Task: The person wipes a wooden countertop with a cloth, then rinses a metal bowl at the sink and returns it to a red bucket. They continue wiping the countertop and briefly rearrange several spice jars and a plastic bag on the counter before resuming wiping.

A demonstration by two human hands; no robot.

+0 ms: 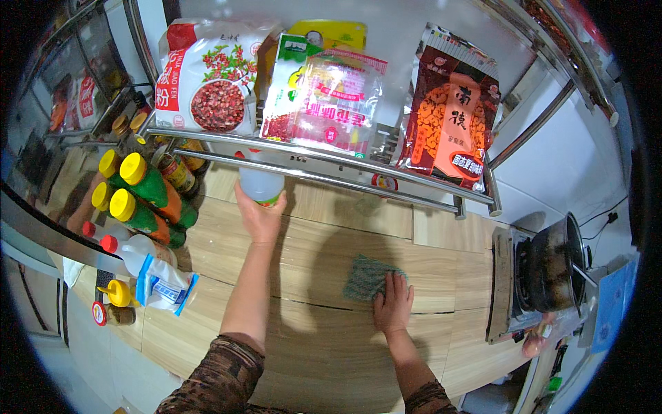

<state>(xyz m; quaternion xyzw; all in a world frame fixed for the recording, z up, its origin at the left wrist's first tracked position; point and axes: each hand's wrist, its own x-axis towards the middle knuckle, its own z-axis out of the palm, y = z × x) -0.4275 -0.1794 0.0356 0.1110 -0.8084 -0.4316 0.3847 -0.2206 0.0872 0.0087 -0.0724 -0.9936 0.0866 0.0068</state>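
My left hand (261, 216) grips a translucent white plastic bottle (261, 185) with a green label, beneath the metal rack's front rails. The bottle's upper part is partly hidden by the rails. Lower right, my right hand (394, 302) rests flat on a green cleaning cloth (368, 279), which lies on the wood-patterned countertop (320, 331). The fingers cover the cloth's right corner. A small jar with a red lid (385, 182) stands behind the lower rail, to the right of the bottle.
Seasoning packets (336, 98) fill the metal rack (331, 161) above the counter. At left stand several green bottles with yellow caps (150, 181), a white jug (137, 251), a blue-and-white bag (166, 285) and a spice jar (118, 314). A dark pot (552, 264) sits on the stove (504, 290) at right.
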